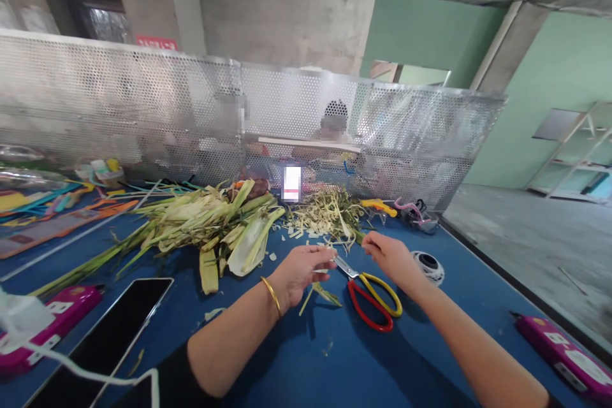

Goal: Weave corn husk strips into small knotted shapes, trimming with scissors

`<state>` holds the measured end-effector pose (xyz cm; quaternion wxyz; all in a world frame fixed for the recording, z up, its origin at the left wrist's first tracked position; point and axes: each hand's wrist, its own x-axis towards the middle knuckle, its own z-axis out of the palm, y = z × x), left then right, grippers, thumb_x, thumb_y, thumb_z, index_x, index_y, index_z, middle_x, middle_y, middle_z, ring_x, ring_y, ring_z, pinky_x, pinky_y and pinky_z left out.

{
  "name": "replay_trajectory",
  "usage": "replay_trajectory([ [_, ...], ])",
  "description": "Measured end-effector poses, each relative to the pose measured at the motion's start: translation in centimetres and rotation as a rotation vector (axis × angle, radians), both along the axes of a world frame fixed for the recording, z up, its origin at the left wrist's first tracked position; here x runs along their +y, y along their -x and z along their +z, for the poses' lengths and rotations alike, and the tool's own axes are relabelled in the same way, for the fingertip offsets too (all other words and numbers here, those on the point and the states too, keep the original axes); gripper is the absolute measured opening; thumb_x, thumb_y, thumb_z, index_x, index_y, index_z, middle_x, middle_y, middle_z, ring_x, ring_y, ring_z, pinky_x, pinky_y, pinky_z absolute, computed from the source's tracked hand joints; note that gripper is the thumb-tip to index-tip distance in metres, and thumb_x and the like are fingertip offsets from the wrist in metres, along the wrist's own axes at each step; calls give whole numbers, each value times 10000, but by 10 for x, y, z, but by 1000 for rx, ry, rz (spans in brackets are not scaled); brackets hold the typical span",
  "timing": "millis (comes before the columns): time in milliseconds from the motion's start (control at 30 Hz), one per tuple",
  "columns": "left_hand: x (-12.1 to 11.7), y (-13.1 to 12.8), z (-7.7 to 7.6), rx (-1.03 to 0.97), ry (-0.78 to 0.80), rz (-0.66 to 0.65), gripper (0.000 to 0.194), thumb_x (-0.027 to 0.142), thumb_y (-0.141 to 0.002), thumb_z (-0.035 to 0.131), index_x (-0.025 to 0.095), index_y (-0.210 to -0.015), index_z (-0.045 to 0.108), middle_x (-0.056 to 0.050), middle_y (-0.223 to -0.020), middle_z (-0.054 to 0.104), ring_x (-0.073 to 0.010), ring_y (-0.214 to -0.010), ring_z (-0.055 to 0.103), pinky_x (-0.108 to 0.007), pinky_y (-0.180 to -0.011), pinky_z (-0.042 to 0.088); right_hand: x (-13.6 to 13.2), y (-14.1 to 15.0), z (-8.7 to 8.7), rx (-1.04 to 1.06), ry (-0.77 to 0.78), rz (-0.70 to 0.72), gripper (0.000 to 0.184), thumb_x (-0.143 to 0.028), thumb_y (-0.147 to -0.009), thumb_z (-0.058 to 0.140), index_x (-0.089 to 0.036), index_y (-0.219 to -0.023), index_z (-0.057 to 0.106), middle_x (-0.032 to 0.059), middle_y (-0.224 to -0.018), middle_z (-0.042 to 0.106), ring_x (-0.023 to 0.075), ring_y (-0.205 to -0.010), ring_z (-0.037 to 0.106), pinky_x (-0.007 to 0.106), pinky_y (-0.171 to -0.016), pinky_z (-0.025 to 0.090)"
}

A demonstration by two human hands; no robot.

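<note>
My left hand (306,271), with a gold bangle at the wrist, has thumb and fingertips pinched together. A small pale bit seems to show at the tips, too small to name. Beside those fingertips lie scissors (352,274) with one red and one yellow handle, flat on the blue table (296,357). My right hand (389,258) is to the right, fingers curled closed; what they hold, if anything, is hidden. A green leafy scrap (326,295) lies under my left hand. Ahead of both hands spreads a heap of pale shredded plant strips (322,213).
Green stalks and husk leaves (201,220) pile up at left. A black-screened phone (109,331) and a magenta power strip (71,312) lie front left. Another magenta strip (564,354) is at right, a white roll (428,266) behind my right hand. A perforated metal screen (296,99) closes the back.
</note>
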<state>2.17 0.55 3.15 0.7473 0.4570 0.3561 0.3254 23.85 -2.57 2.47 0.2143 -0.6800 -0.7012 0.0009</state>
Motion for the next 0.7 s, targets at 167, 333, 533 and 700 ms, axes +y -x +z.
replay_trajectory([
  [167,4,-11,4,-11,12,-53,212,243,-647,765,112,-789,679,-33,-781,620,-115,-695,599,-205,-564,427,-10,15,2,-22,-173,127,246,-243,-910,393,-198,-824,619,42,-812,654,176,-771,585,275,-705,418],
  [333,5,-11,0,20,45,-109,191,248,-651,734,114,-780,693,-17,-731,620,-59,-542,521,-164,-441,320,-31,42,-14,-303,-235,303,242,-141,-911,387,-170,-807,604,57,-761,616,178,-709,533,298,-660,384],
  [533,-8,-3,-6,123,78,-223,201,262,-590,770,115,-698,687,-6,-650,611,-31,-456,415,-170,-395,219,-66,68,-36,-433,-324,546,222,-87,-883,388,-167,-818,584,49,-748,595,182,-718,512,342,-739,403],
  [700,-18,-1,-14,261,61,-352,192,286,-608,754,134,-637,641,49,-433,473,-60,-394,403,-198,-377,208,-87,76,-40,-444,-319,613,208,-119,-910,399,-161,-887,601,66,-814,630,183,-805,560,370,-899,399],
])
